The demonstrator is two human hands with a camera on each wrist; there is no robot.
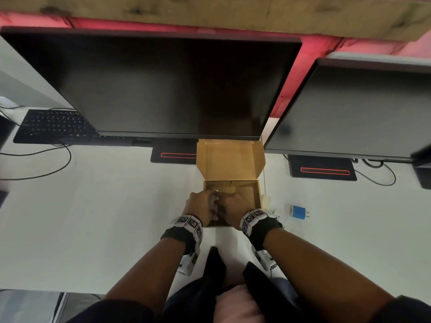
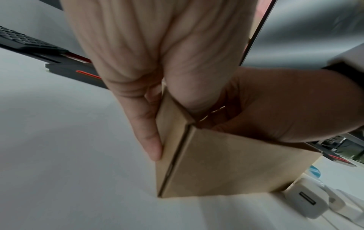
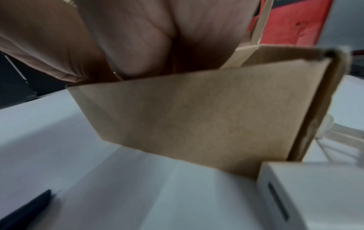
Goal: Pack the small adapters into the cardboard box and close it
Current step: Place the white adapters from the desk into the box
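A brown cardboard box [image 1: 255, 194] stands on the white desk with its lid [image 1: 229, 159] folded back toward the monitor. My left hand [image 1: 200, 203] pinches the box's left wall [image 2: 216, 163], thumb inside and fingers outside. My right hand [image 1: 231, 206] reaches down into the near-left corner, fingers curled round a white adapter [image 1: 213, 203] that is mostly hidden. A metal prong [image 3: 116, 75] shows under those fingers. A blue adapter [image 1: 298, 212] lies on the desk to the right. White adapters [image 2: 303, 202] sit against the box's right side [image 3: 197, 109].
A large dark monitor [image 1: 163, 89] stands right behind the box, with its stand base [image 1: 173, 156] just left of the lid. A second monitor [image 1: 361, 113] is at the right. A black keyboard [image 1: 53, 127] and cables [image 1: 46, 173] lie at the left.
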